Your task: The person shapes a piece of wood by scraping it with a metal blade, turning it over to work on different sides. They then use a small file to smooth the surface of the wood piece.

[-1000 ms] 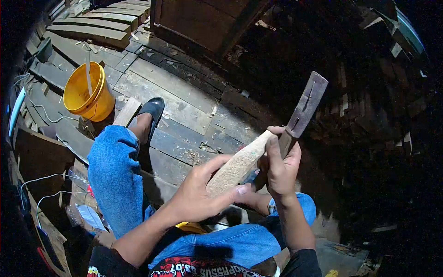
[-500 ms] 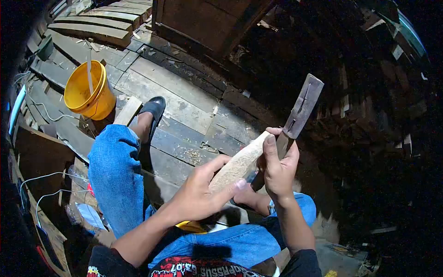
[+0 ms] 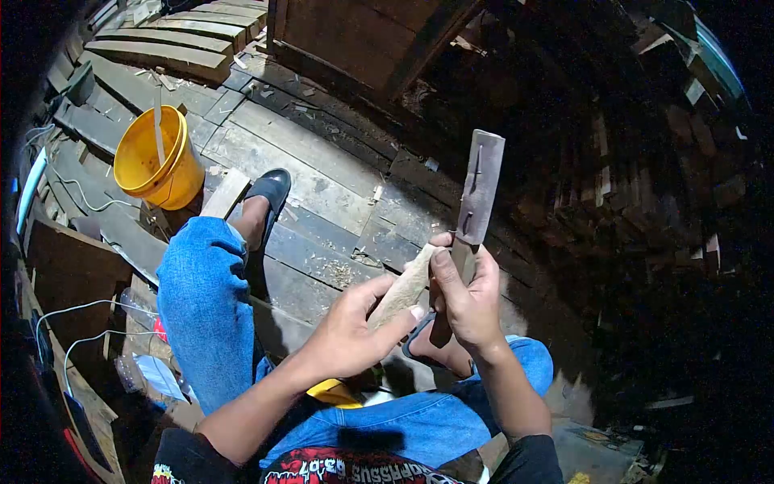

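My left hand [image 3: 347, 327] is closed around the lower end of a pale, rough-faced piece of wood [image 3: 405, 290] that tapers upward. The upper tip of this wood meets my right hand [image 3: 466, 298], whose thumb presses near it. In my right hand's grip is a brown wooden stick [image 3: 440, 329] with a flat grey strip [image 3: 481, 181] at its upper end. Dark slits or bent nails show along the strip. The stick stands nearly upright, its lower end below my palm. Both hands are over my lap, between my knees.
A yellow bucket [image 3: 181, 179] with a thin strip standing in it is at the left on the plank floor [image 3: 322, 181]. Boards [image 3: 157, 55] lie at the upper left. White cables [image 3: 97, 305] run along the left. Stacked timber [image 3: 605, 177] is in shadow at the right.
The grey-ended stick has swung left and become more upright. My right hand has shifted slightly left and down, and the pale wood has turned so less of its broad face shows.
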Tool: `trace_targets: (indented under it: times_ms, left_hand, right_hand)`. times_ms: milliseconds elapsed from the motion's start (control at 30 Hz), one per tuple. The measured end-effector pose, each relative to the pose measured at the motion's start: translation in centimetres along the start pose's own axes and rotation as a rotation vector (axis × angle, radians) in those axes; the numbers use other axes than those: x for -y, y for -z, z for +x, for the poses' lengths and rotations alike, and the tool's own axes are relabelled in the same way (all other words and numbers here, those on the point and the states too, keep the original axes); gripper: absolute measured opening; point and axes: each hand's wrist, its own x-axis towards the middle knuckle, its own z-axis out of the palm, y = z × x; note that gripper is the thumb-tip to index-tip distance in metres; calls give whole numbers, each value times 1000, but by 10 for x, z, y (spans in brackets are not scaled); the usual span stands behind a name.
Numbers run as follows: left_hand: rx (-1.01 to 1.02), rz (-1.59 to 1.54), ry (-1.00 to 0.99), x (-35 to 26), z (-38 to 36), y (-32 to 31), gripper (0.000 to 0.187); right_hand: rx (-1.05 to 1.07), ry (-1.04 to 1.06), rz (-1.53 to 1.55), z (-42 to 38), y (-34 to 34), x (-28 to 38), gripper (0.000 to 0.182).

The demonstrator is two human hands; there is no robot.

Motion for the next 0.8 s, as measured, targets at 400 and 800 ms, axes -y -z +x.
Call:
trace_targets:
  times_ms: [400, 800]
  left_hand:
    - [-91, -329, 58, 9, 4, 3, 53]
    - [-5, -721, -117, -7, -1, 6, 37]
  right_hand:
    - [0, -56, 44, 2, -2, 7, 27]
    - [14, -78, 43, -1, -2, 8, 28]
